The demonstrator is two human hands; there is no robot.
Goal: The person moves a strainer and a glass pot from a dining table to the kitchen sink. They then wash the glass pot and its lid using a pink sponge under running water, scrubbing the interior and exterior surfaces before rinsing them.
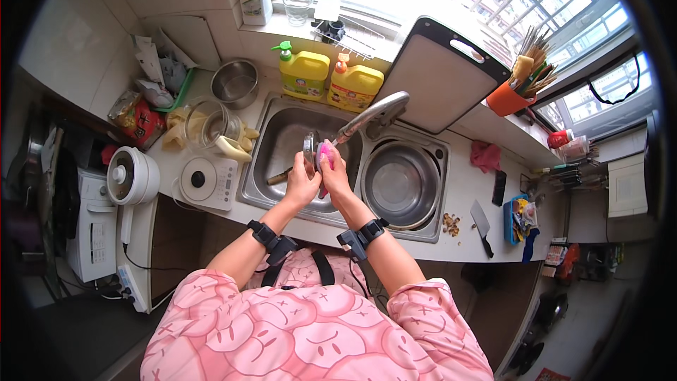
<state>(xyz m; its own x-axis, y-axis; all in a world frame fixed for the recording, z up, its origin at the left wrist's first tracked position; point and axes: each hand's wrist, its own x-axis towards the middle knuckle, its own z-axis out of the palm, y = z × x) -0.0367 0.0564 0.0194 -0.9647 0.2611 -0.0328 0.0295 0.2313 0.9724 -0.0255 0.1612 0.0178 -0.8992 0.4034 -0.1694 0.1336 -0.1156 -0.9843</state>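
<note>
Over the left sink basin point(280, 132), my left hand point(302, 184) grips a small round lid with a shiny metal rim point(309, 144), held on edge. My right hand point(336, 177) presses a pink scrubbing pad or cloth point(324, 154) close against the lid's face. The fingers hide part of both. Just above them ends the curved metal faucet point(373, 111); whether water runs is hard to tell. A brown stick-like object point(278, 176) lies in the basin, partly behind my left hand. In the right basin sits a large steel bowl point(402, 182).
Left of the sink stand a glass kettle point(203, 127), a white electric base point(209, 182) and a steel pot point(234, 83). Yellow soap jugs point(304, 74) and a cutting board point(436, 71) line the back. A kitchen knife point(481, 225) lies at right beside brown scraps point(451, 224).
</note>
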